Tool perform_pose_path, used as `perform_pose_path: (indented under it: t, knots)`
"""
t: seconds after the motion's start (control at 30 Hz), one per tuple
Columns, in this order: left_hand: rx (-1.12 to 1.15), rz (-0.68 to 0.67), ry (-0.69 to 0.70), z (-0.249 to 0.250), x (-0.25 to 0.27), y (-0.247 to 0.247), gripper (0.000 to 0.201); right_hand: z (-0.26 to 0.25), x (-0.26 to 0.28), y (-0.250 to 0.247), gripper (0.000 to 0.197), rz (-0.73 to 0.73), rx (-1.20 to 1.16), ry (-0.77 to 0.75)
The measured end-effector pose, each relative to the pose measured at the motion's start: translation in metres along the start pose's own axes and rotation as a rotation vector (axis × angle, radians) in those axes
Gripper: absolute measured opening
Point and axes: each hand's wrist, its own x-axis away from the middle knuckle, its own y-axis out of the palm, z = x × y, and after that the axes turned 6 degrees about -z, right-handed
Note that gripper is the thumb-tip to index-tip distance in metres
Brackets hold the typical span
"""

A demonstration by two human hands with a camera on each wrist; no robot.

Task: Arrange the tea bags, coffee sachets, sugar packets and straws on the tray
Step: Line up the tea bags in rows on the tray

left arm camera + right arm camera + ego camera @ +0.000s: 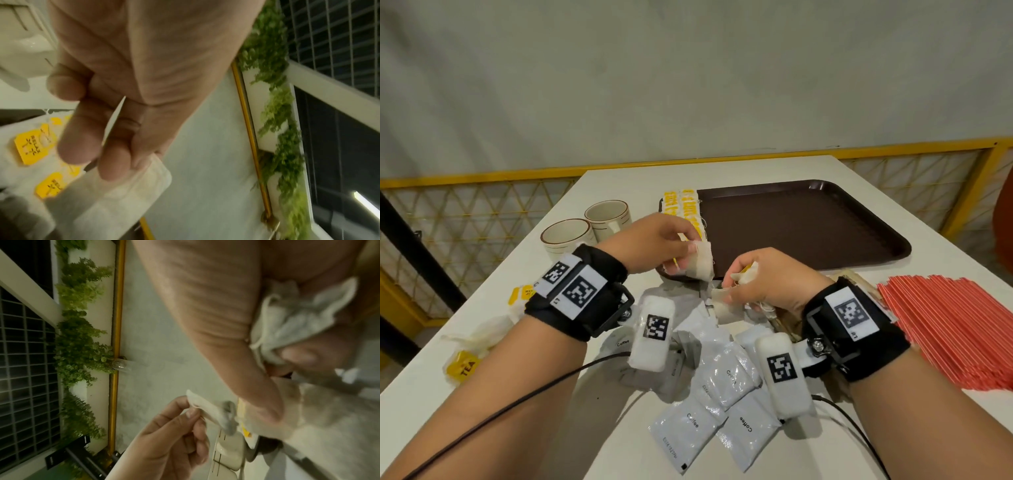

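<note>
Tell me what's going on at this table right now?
A person is sorting drink supplies onto a brown tray. The left hand pinches a tea bag at the tray's near left corner, and the right hand holds a bunch of tea bags just in front of the tray. A row of yellow-tagged tea bags already lies along the tray's left edge. The coffee sachets and red straws lie on the white table, beside two mugs.

Brown tray [825, 253]: on table, tea bags [686, 209] with yellow tags rowed along left edge. Grey coffee sachets [722, 394]: heaped, near side. Red straws [948, 329]: stacked flat, right. More tea bags [465, 353]: loose, left.
</note>
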Motion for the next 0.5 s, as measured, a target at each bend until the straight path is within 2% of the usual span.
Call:
perform_pose_path:
  t: [0.1,0.17,0.23,0.33,0.43,0.5]
  knots:
    - [0.231,0.139,0.034,-0.002,0.006,0.001,0.013,0.001,-0.003,0.000,0.016,0.064,-0.021,-0.010]
    - [0.337,0.171,0.020,-0.004,0.010,0.005,0.014,0.002,-0.005,-0.002,0.016,0.145,-0.119,-0.016]
    - [0.367,0.186,0.031,-0.008,0.012,0.012,0.018,0.002,-0.007,-0.005,0.016,0.264,-0.180,-0.032]
    - [0.366,0.189,0.081,-0.016,0.014,0.022,0.002,0.000,-0.008,-0.007,0.024,0.388,-0.267,-0.096]
    - [0.455,0.211,0.064,-0.022,0.013,0.025,0.023,-0.001,-0.007,-0.005,0.026,0.404,-0.260,-0.119]
    - [0.526,0.258,0.070,-0.023,0.013,0.026,0.027,-0.001,-0.006,-0.004,0.026,0.388,-0.249,-0.113]
